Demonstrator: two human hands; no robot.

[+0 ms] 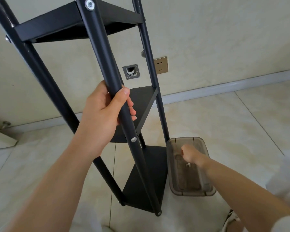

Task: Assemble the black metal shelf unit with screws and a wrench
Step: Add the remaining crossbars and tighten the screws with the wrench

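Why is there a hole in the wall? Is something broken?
Behind the black shelf unit, a square metal wall box sits open with no cover, and its inside shows. The wall socket beside it has its plate on, so the open box looks unfinished. The shelf unit itself leans while the left hand holds one pole.

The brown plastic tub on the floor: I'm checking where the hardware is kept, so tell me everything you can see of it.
The plastic tub is a translucent, smoky-brown rectangular container with rounded corners and no lid on it. It sits flat on the pale tiled floor, right beside the foot of the black shelf unit. The right hand reaches down into it, fingers curled. A small pale metal piece shows just under the hand; what else it holds cannot be made out.
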